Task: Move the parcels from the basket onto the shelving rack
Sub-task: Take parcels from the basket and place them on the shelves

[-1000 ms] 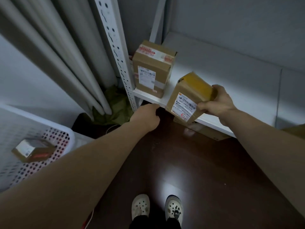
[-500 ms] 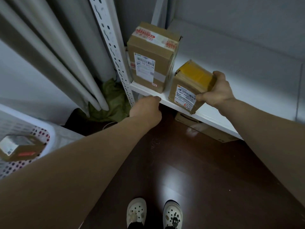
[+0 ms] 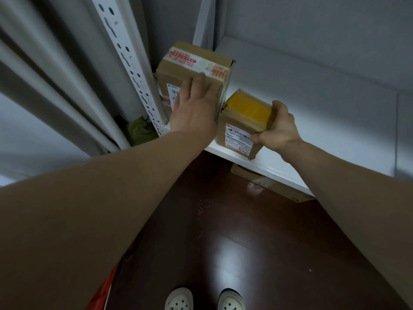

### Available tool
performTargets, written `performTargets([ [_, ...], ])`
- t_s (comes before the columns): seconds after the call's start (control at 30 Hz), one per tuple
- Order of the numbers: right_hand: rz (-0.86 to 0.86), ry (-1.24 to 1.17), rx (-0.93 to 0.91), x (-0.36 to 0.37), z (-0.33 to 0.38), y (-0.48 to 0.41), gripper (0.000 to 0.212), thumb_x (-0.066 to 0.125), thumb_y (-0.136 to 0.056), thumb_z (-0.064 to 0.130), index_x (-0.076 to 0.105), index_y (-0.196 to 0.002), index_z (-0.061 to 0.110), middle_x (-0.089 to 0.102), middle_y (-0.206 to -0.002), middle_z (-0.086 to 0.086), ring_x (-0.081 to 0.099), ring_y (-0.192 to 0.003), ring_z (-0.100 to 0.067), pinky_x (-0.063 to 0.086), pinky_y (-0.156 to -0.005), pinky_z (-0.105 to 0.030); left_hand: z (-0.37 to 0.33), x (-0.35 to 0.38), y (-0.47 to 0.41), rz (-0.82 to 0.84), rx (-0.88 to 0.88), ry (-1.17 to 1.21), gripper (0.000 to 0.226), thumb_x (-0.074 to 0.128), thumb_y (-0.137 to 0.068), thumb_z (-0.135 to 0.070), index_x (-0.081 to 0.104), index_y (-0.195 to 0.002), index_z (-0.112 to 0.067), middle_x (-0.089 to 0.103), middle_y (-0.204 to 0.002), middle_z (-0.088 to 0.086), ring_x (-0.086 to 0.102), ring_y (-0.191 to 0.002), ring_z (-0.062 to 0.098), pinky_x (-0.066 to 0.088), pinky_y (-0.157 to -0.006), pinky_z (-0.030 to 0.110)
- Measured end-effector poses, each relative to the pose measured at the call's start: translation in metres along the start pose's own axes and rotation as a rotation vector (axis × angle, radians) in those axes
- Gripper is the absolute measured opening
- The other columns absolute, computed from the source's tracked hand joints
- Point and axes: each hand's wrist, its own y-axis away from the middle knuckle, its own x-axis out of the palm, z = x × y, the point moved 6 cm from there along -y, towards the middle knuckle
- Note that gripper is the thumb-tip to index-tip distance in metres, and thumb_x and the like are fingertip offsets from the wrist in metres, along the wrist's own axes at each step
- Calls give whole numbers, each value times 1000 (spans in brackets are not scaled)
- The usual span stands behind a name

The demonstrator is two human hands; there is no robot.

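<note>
Two cardboard parcels stand on the white shelf [image 3: 324, 121] of the rack. The taller parcel [image 3: 207, 63], sealed with red-printed tape, stands at the shelf's left end against the perforated upright [image 3: 134, 79]. My left hand [image 3: 195, 106] lies flat against its front face, fingers straight. To its right stands a smaller parcel [image 3: 243, 117] with yellow tape on top and a barcode label in front, at the shelf's front edge. My right hand [image 3: 278, 128] grips its right side, thumb on the front. The basket is out of view.
A flat cardboard box [image 3: 272, 184] lies on the dark wood floor under the shelf. Grey curtains [image 3: 55, 90] hang at the left, with a green cloth [image 3: 140, 130] at their foot. The shelf to the right of the parcels is bare. My two white shoes show at the bottom.
My left hand rose from the shelf's front edge and now presses flat on the taller parcel. The smaller parcel has gone from tilted in my right hand to standing on the shelf. The basket left view.
</note>
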Motion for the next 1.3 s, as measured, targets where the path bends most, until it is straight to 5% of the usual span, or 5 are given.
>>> performTargets([
  [0.13, 13, -15, 23, 4, -6, -4, 108, 79, -72, 8, 7, -151, 21, 18, -147, -8, 33, -131, -28, 37, -104, -34, -6, 1, -6, -12, 126, -86, 74, 53, -90, -12, 13, -152, -21, 2, -160, 5, -4, -147, 28, 5, -118, 45],
  [0.23, 21, -41, 31, 9, -10, -4, 119, 84, -67, 9, 2, -152, 21, 11, -151, -7, 29, -135, -26, 30, -112, -37, -27, 10, -3, 1, 395, -202, 80, 56, -87, -1, 14, -152, -22, 10, -157, 2, 10, -144, 25, 29, -112, 41],
  [0.43, -7, -10, -4, 12, -14, -10, 110, 81, -72, 7, 6, -151, 23, 14, -148, -7, 36, -130, -28, 38, -80, -25, -49, 42, -20, 153, 535, -313, 72, 54, -86, 8, 23, -148, -9, 22, -155, 7, 22, -143, 21, 39, -108, 36],
  [0.87, -44, 20, -41, 14, -8, -25, 103, 77, -76, 8, 7, -150, 21, 14, -148, -9, 38, -128, -28, 34, -100, -28, -44, 57, -34, 135, 457, -322, 57, 54, -87, 9, 38, -140, -4, 35, -147, 12, 36, -136, 26, 44, -103, 41],
  [1.3, -48, -41, 44, 6, -5, 4, 124, 83, -71, 10, -11, -151, 25, 2, -156, -6, 25, -139, -26, 35, -98, -30, -45, 41, -5, 202, 425, -364, 81, 53, -89, 5, 3, -152, -5, 5, -159, 12, 2, -148, 24, 18, -118, 35],
])
